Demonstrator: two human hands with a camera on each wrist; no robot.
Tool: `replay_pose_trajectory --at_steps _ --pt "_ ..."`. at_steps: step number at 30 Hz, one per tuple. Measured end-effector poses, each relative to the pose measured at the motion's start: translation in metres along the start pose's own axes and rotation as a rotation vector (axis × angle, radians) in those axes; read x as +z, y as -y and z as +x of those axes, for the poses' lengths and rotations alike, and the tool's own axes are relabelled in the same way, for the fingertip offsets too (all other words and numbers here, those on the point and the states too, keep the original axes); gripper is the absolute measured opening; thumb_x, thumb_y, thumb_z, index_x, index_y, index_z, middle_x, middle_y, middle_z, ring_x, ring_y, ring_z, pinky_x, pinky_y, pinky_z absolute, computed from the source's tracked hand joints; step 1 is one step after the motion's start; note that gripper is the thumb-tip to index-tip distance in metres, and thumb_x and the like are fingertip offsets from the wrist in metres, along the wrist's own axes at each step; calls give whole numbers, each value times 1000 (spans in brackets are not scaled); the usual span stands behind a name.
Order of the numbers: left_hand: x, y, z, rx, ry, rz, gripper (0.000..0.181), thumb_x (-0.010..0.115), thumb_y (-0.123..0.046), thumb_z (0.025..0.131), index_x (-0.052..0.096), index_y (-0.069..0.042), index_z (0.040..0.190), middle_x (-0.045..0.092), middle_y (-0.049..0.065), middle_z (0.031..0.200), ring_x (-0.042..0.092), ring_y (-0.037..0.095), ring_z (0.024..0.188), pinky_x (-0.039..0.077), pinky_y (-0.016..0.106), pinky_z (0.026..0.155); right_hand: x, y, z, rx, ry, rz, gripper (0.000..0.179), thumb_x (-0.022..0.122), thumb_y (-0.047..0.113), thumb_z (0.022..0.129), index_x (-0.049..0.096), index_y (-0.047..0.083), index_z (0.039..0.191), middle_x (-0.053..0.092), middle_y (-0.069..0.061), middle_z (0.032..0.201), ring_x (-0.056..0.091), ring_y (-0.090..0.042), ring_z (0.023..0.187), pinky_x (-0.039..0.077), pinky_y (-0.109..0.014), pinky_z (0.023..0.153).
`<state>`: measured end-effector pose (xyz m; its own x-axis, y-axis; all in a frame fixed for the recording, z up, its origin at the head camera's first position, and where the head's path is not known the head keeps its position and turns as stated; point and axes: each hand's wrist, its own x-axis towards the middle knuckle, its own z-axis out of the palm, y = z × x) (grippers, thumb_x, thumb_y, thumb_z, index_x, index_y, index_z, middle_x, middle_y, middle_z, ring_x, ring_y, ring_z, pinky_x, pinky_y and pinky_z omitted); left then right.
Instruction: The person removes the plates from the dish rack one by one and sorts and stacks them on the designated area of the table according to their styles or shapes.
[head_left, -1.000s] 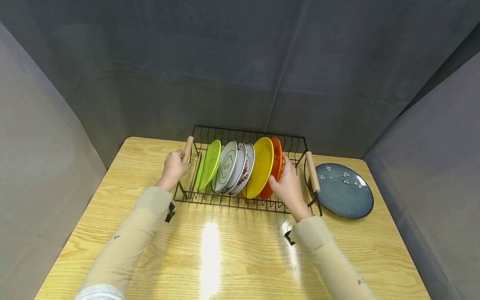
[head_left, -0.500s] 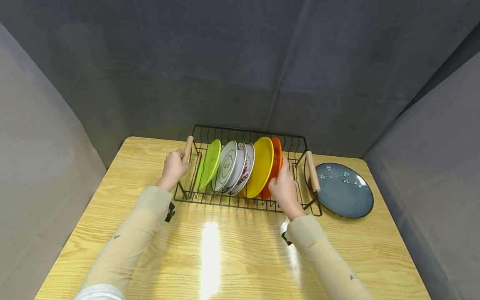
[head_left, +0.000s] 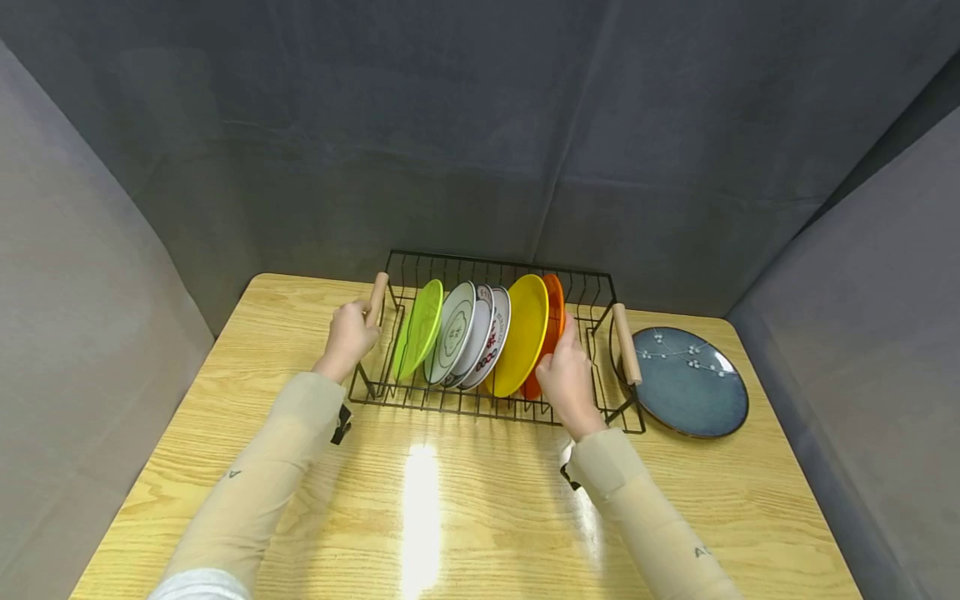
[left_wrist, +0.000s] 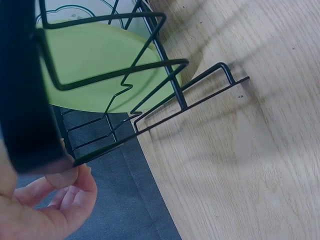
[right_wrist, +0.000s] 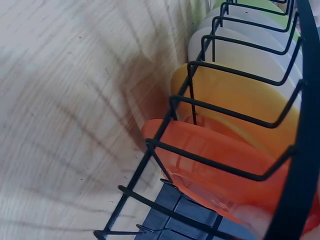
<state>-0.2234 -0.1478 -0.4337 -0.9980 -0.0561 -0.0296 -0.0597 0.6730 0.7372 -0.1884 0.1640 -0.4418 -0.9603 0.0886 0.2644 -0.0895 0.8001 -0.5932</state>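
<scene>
A black wire dish rack (head_left: 498, 262) stands on the table with plates upright in its slots. My left hand (head_left: 350, 337) grips the rack's left wooden handle (head_left: 377, 298); in the left wrist view its fingers (left_wrist: 82, 192) curl round the handle's end, beside the light green plate (left_wrist: 105, 65). At the rack's right part, my right hand (head_left: 568, 379) pinches the near edge of the orange plate (head_left: 556, 304) between thumb and fingers. The right wrist view shows the orange plate (right_wrist: 210, 150) still between the wires, a blurred fingertip (right_wrist: 250, 220) at its edge. A yellow plate (head_left: 519, 337) leans just left of it.
Several white patterned plates (head_left: 450, 333) stand between the green and yellow ones. A large dark blue plate (head_left: 690, 392) with white blossoms lies flat to the right, close by the right wooden handle (head_left: 626, 343). Grey cloth walls (head_left: 375, 150) surround the wooden table (head_left: 465, 500).
My right hand has closed its fingers and thumb on the orange plate's edge, shifting slightly left. The left hand and the plates have stayed in place.
</scene>
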Motion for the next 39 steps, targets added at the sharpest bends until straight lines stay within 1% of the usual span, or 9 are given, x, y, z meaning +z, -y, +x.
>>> replay_pose_trajectory --at_steps 4,8,14,19,22,26,29,32,39 --pt "0 0 0 -8 -1 -8 40 53 3 85 48 10 124 57 29 102 59 34 77 48 33 57 -1 1 3 -12 -32 -35 70 49 -7 74 24 1 140 57 -28 100 59 -40 67 48 -47 54" --pt "0 0 1 -11 1 -17 40 53 2 85 48 10 124 58 29 102 59 33 77 48 32 57 -4 4 6 -13 -49 -55 67 48 -7 75 25 -1 138 56 -28 100 59 -41 68 49 -48 54" --pt "1 1 1 -11 7 -23 40 53 2 86 47 9 125 58 28 102 59 32 76 48 32 56 -11 9 8 -38 -78 -101 62 49 -7 76 29 -6 135 56 -30 95 58 -43 70 49 -49 56" --pt "0 1 1 -2 6 -14 39 52 2 86 48 10 124 57 29 102 59 33 75 47 31 55 -24 14 11 -67 -113 -118 61 49 -6 76 30 -5 134 56 -30 96 58 -44 70 49 -51 56" --pt "-1 1 1 -1 7 -10 39 52 2 86 48 10 124 57 29 101 59 32 74 46 31 54 -34 16 14 -85 -143 -112 60 48 -7 76 31 -5 133 57 -31 97 58 -44 69 49 -50 56" --pt "-1 1 1 2 10 -9 38 52 2 86 48 10 123 57 29 101 59 33 75 47 31 55 -45 15 16 -108 -193 -94 59 47 -10 76 32 -7 133 56 -32 101 58 -44 72 48 -50 57" --pt "-1 1 1 1 8 -7 38 53 2 86 48 10 124 57 29 102 59 33 76 47 32 56 -54 14 17 -91 -213 -72 59 45 -9 77 31 -7 134 54 -32 110 57 -46 79 48 -52 62" --pt "-1 1 1 1 6 -5 39 53 2 86 47 10 124 57 29 103 58 33 78 47 33 57 -63 14 17 -47 -226 -58 59 45 -7 78 31 -5 135 52 -31 114 56 -49 85 48 -55 67" --pt "-2 2 0 7 5 3 40 54 1 86 47 11 125 56 29 104 58 34 78 47 34 58 -86 12 15 24 -268 -9 59 42 -5 81 29 -1 138 54 -32 115 56 -49 88 46 -56 73"
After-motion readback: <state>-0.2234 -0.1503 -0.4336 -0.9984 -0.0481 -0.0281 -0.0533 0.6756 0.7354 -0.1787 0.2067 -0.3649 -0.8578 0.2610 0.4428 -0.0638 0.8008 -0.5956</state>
